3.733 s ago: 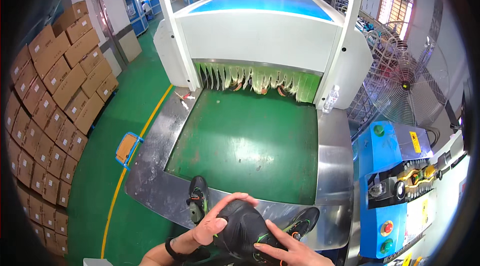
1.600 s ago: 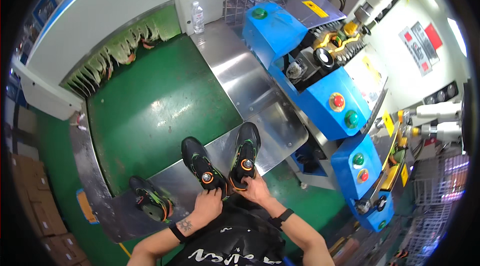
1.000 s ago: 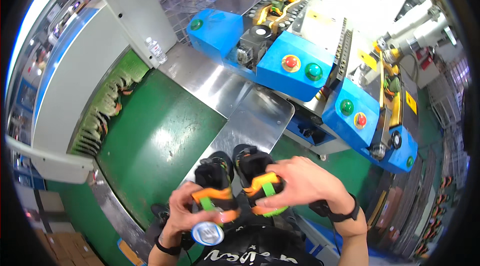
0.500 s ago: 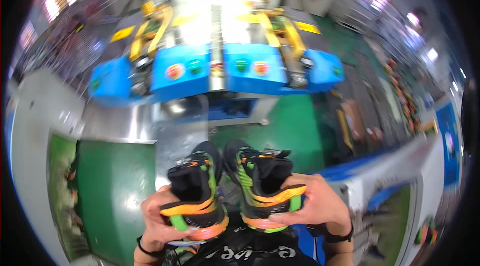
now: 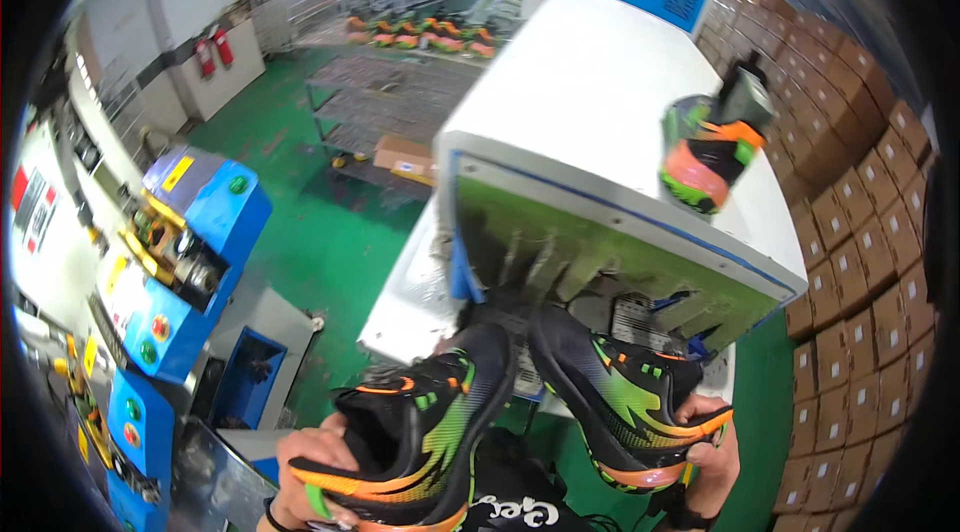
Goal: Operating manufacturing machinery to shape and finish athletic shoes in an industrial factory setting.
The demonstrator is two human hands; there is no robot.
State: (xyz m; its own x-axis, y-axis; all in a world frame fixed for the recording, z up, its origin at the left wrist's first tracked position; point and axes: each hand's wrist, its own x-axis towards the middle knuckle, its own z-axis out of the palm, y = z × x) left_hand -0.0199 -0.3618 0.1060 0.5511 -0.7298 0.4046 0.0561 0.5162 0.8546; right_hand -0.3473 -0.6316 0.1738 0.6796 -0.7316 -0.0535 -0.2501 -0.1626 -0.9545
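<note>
My left hand (image 5: 312,467) grips the heel of a sneaker (image 5: 440,437), black with green sides and orange trim, its toe pointing away from me. A matching sneaker (image 5: 625,412) is held at the heel by my right hand (image 5: 712,457), tilted so its side shows. The two toes come close together before the opening of a white tunnel-shaped machine (image 5: 585,82), where a green curtain (image 5: 600,242) hangs. Part of a conveyor (image 5: 640,322) shows beneath the curtain. Another sneaker of the same colours (image 5: 705,167) stands on top of the machine.
Blue machines with buttons (image 5: 150,332) stand at the left. Stacked cardboard boxes (image 5: 850,262) line the right side. A grey rack (image 5: 390,97) holds a carton (image 5: 405,157), with a row of sneakers (image 5: 425,35) behind it. Two red fire extinguishers (image 5: 213,52) are at the far wall.
The view has turned right, from the blue machines to the white tunnel machine. Both sneakers have stayed in my hands and are now in front of its opening, more spread at the heels.
</note>
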